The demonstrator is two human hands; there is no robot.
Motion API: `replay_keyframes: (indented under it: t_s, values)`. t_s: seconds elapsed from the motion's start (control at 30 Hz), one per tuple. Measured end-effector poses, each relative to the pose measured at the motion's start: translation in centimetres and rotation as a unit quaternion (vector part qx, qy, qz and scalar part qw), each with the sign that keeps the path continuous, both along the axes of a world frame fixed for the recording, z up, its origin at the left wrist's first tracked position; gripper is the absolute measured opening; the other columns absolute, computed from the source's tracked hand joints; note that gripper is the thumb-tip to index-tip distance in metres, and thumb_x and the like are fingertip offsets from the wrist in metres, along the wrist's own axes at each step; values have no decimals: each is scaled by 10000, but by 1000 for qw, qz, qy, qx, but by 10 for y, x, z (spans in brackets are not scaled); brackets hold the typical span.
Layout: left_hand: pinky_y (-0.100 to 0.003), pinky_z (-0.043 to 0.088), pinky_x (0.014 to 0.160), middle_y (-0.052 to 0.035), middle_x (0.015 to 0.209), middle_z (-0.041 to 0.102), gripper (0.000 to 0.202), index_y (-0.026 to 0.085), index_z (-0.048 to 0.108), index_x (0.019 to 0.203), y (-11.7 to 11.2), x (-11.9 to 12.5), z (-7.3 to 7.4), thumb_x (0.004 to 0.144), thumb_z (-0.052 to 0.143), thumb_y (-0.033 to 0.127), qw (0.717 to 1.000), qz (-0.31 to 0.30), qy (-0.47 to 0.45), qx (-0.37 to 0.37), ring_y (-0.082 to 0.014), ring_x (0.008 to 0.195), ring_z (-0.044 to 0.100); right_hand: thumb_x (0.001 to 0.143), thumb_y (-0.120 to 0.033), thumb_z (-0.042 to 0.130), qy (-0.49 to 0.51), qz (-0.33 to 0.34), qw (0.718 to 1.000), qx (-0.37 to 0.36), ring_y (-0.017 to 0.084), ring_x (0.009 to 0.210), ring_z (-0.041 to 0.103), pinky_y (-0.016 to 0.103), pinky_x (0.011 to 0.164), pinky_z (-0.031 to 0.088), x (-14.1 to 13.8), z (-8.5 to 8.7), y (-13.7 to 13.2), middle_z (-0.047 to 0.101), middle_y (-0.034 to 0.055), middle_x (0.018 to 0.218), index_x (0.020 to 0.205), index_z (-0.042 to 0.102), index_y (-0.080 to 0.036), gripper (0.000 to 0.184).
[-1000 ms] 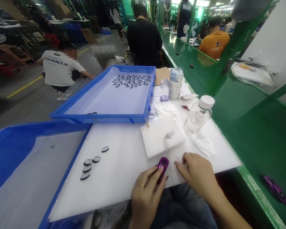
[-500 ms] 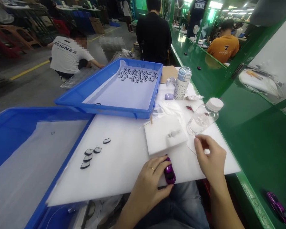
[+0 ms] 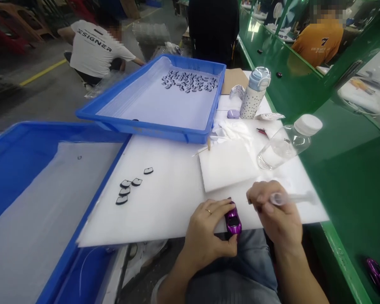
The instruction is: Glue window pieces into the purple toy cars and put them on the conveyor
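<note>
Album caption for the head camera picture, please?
Left hand holds a purple toy car; right hand holds a blurry, see-through tube.

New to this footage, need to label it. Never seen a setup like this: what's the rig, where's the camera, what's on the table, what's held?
No machine here: a person works with two bare hands. One camera, worn on the head, looks forward and down. The left hand holds a purple toy car between fingers and thumb. The right hand holds a clear tube-like thing, too blurred to name. On the white tabletop are five dark-edged pieces, a white pad, a clear bottle and a dotted tumbler. Beyond, a blue tray holds many small dark parts.
</note>
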State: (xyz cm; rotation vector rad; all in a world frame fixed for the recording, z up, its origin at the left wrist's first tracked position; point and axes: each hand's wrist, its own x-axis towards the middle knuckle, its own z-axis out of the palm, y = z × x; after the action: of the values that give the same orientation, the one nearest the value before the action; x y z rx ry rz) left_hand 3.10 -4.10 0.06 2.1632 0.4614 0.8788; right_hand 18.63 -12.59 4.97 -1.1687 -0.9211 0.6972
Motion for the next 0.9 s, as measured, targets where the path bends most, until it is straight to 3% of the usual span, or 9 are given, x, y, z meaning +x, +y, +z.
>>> replay_keyframes:
  t_s: [0.1,0.13,0.2,0.3,0.4,0.6,0.9]
  values:
    - [-460,570,812,-85,1132,723,540,181,666,1123,-1,1,0,587,602,162,1000,8,-4,-5,-278,945,665,804,-695,580,35,43,996,-63,141,647,416,300,596,347,-6,-15,-2,443,9,717,805,570,-207,489]
    - [-461,571,809,-85,1127,724,535,182,669,1118,-1,2,0,587,601,163,1000,11,-3,-5,-279,940,666,753,-811,515,50,51,996,-55,141,609,392,309,580,335,-7,-16,-1,424,8,666,727,539,-204,608]
    - [-469,571,808,-86,1121,726,528,187,673,1108,-2,2,1,586,598,166,1000,14,2,-5,-283,936,667,688,-942,352,117,68,990,27,129,505,315,317,535,303,-7,-11,2,327,-7,513,566,421,-209,747]
    - [-478,571,808,-91,1113,729,503,181,676,1096,-2,3,2,597,604,180,1000,16,1,-1,-287,933,668,731,-936,224,237,127,953,137,101,407,160,303,469,231,-11,-1,7,119,-29,388,481,258,-197,781]
    - [-472,575,804,-92,1099,733,475,175,676,1081,-1,2,3,611,616,192,1000,15,-4,-5,-283,923,670,772,-879,233,298,170,930,129,98,407,139,291,448,198,-15,-1,11,95,-32,389,488,244,-196,740]
    - [-472,575,812,-90,1107,731,485,180,681,1092,-1,2,2,610,634,209,1000,13,0,-3,-288,931,669,762,-883,203,302,154,935,105,108,408,140,291,441,203,-19,-12,12,73,-31,391,479,222,-201,739]
    - [-466,580,796,-89,1102,733,474,181,688,1082,-1,2,2,612,633,213,1000,17,4,-2,-290,928,674,783,-855,201,294,150,938,105,104,403,142,293,439,204,-21,-9,14,68,-33,383,482,228,-199,721]
